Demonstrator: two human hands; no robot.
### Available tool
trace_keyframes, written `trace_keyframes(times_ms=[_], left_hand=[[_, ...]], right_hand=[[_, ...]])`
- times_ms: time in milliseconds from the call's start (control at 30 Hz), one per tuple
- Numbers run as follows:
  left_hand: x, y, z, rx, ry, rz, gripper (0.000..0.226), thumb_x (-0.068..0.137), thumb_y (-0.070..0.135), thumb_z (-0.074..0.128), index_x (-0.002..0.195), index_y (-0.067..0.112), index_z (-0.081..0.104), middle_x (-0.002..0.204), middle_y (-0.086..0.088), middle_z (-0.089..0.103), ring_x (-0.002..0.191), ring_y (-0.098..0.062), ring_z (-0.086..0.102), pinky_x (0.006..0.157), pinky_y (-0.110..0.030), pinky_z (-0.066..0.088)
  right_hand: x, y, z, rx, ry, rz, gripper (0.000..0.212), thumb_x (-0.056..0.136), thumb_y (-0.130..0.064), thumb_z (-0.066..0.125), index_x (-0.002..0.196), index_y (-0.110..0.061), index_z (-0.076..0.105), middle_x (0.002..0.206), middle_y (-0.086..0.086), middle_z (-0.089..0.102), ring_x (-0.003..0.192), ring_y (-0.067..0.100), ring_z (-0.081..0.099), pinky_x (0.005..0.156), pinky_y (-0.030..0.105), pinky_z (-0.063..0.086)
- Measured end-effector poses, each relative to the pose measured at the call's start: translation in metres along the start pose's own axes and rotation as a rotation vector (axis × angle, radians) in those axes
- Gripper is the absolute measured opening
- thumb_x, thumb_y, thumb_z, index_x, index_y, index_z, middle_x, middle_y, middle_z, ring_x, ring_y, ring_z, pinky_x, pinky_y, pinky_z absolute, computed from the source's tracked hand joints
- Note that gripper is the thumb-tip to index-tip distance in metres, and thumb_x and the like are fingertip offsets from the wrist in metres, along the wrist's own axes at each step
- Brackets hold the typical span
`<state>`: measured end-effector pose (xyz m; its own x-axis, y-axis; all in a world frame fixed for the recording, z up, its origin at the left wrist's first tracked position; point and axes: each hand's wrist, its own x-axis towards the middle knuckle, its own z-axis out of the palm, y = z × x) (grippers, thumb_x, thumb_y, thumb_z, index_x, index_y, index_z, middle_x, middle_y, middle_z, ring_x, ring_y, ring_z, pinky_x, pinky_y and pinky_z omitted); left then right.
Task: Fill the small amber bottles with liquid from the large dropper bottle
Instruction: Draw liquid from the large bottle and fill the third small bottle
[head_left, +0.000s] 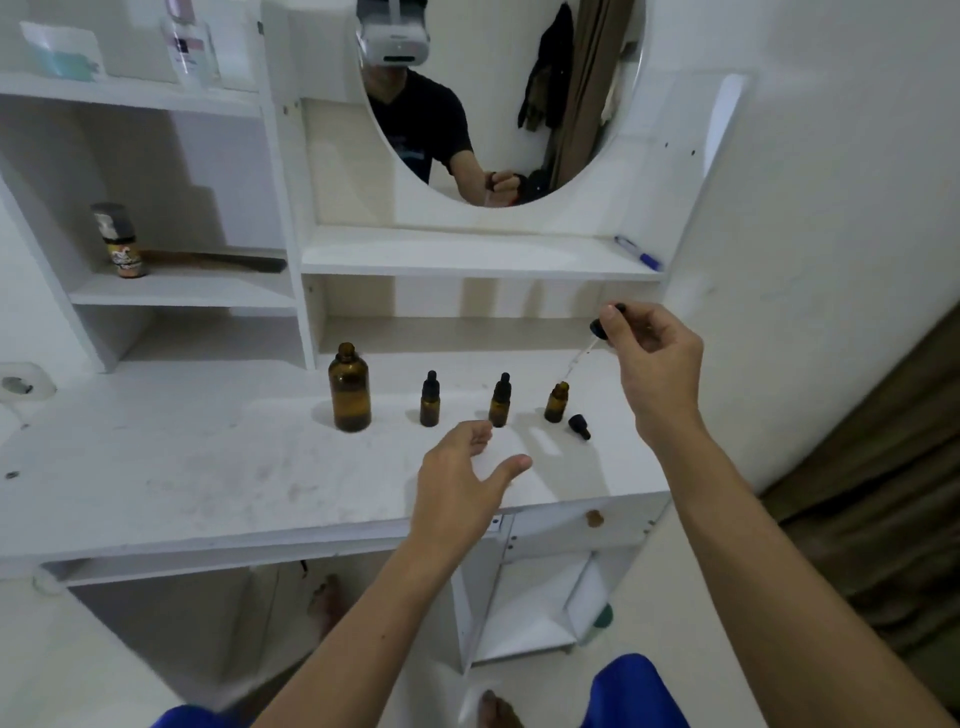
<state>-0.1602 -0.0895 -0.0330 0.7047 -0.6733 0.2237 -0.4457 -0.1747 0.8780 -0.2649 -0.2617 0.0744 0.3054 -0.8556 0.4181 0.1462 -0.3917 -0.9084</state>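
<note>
The large amber bottle (349, 388) stands uncapped on the white desk (208, 467). To its right stand three small amber bottles: the left one (429, 400) and the middle one (500, 401) wear black dropper caps, the right one (556, 402) is uncapped. Its small black cap (579, 426) lies on the desk beside it. My right hand (655, 358) pinches the big dropper (597, 332) by its black bulb, the glass tip slanting down toward the uncapped small bottle's mouth. My left hand (465, 483) hovers open in front of the middle bottle, holding nothing.
A round mirror (498, 98) hangs over a shelf with a blue pen (639, 253). Left cubbies hold a spice jar (118, 240), a clear bottle (188, 44) and a packet. The wall is close on the right; the desk's front edge runs under my left wrist.
</note>
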Motion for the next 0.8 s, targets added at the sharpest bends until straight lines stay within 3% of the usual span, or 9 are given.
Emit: trace_keyframes(times_ms=[100,233,333,433,533,700,800], left_hand=[[0.012,0.010,0.024,-0.015,-0.104,0.036,0.070,0.086,0.050,0.079,0.143,0.017,0.056,0.142,0.003,0.063,0.128,-0.007,0.059,0.105,-0.022,0.046],[0.035,0.017,0.049,0.062,-0.151,0.046,0.077,0.089,0.046,0.078,0.153,0.017,0.046,0.154,0.001,0.052,0.142,-0.017,0.048,0.117,-0.036,0.042],[0.051,0.025,0.063,0.090,-0.164,0.034,0.074,0.093,0.040,0.075,0.155,0.014,0.042,0.156,-0.001,0.049,0.143,-0.020,0.045,0.113,-0.028,0.037],[0.064,0.029,0.075,0.083,-0.137,0.010,0.055,0.094,0.033,0.074,0.142,0.014,0.054,0.137,-0.001,0.062,0.129,-0.020,0.055,0.099,-0.025,0.041],[0.073,0.028,0.085,0.083,-0.092,0.008,0.033,0.095,0.031,0.072,0.124,0.019,0.062,0.113,0.005,0.068,0.110,-0.019,0.063,0.094,-0.036,0.051],[0.076,0.028,0.089,0.064,-0.008,0.025,0.026,0.101,0.023,0.065,0.127,0.018,0.068,0.113,0.005,0.075,0.107,-0.014,0.067,0.091,-0.029,0.052],[0.077,0.026,0.090,0.041,-0.002,0.003,0.024,0.102,0.020,0.063,0.124,0.018,0.069,0.106,0.007,0.077,0.105,-0.013,0.069,0.092,-0.035,0.055]], right_hand=[[0.003,0.008,-0.007,-0.001,0.003,0.002,0.005,0.099,-0.018,0.076,0.103,-0.018,0.077,0.087,-0.008,0.081,0.093,0.012,0.080,0.089,0.023,0.060],[0.007,0.018,-0.008,-0.009,0.002,0.010,0.006,0.099,-0.018,0.075,0.104,-0.016,0.077,0.089,-0.005,0.081,0.093,0.012,0.079,0.090,0.023,0.060],[0.010,0.023,-0.006,-0.018,-0.012,0.009,0.008,0.099,-0.018,0.075,0.107,-0.014,0.077,0.094,-0.002,0.081,0.092,0.009,0.079,0.087,0.020,0.059],[0.015,0.029,-0.006,-0.043,-0.023,0.007,0.013,0.099,-0.018,0.075,0.109,-0.010,0.077,0.097,0.002,0.081,0.092,0.010,0.079,0.086,0.019,0.058],[0.017,0.037,-0.006,-0.064,-0.042,0.019,0.010,0.099,-0.019,0.075,0.106,-0.013,0.077,0.096,0.002,0.081,0.093,0.013,0.079,0.088,0.022,0.058],[0.014,0.040,-0.006,-0.089,-0.092,-0.006,0.007,0.099,-0.013,0.074,0.096,-0.020,0.077,0.094,0.005,0.080,0.088,0.013,0.078,0.085,0.018,0.057],[0.014,0.040,-0.005,-0.096,-0.111,0.002,0.009,0.097,-0.012,0.075,0.092,-0.019,0.077,0.091,0.006,0.080,0.087,0.015,0.078,0.086,0.020,0.058]])
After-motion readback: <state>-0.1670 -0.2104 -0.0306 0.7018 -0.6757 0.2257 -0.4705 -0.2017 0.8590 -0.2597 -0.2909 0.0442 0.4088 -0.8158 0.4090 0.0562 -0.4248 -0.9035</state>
